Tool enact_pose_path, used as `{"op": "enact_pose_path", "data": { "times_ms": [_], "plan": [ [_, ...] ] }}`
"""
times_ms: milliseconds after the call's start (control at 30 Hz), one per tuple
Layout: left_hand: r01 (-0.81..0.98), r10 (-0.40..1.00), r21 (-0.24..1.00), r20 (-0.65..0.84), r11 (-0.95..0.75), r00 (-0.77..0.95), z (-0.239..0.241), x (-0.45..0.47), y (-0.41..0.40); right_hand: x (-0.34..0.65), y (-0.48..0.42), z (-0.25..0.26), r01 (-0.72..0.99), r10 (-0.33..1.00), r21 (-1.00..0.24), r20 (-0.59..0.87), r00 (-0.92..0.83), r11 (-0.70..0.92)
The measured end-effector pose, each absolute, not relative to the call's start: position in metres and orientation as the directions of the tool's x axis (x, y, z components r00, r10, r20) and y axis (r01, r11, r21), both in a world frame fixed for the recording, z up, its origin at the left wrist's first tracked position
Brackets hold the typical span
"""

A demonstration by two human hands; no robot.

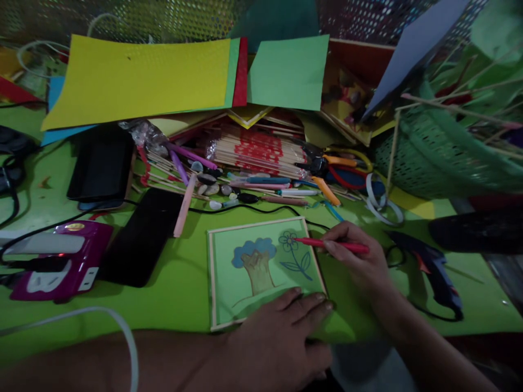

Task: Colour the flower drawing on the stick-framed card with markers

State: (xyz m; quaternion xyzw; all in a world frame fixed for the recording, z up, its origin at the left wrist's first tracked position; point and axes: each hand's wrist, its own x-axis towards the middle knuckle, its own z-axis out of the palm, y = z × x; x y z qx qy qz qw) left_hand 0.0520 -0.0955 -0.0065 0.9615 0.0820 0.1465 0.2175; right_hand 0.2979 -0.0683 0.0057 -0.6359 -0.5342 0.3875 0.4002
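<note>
Smooth lime-green tabletop (171, 310) lay under everything. Nearest, the left hand (281, 332) rested flat, fingers slightly parted, on the lower edge of a paper drawing (224, 234) framed in thin wooden strips. The right hand's (362, 261) fingers pinched a slim red pen (311, 242), tip at the outlined flower (286, 245). Beyond lay rounded pebbles (211, 189), plastic-wrapped sticks (261, 149) and stiff yellow card (143, 81).

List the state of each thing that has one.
Flower: outlined, apparently mostly uncoloured
Tree: coloured blue and brown
Red pen: held in right hand, tip at flower
Framed drawing: flat, left hand open across its lower edge
Glue gun: lying on its side
Nearer black phone: screen dark
Purple socket box: red light showing
Green basket: filled
</note>
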Motion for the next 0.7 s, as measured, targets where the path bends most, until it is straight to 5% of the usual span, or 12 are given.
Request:
{"op": "enact_pose_path", "data": {
  "times_ms": [700],
  "plan": [
    [0.09,0.223,0.459,0.246,-0.884,0.943,-0.0065,0.0521,-0.0956,0.2935,-0.0655,0.0102,0.449,0.985,-0.887,-0.031,0.171,-0.106]
  ]
}}
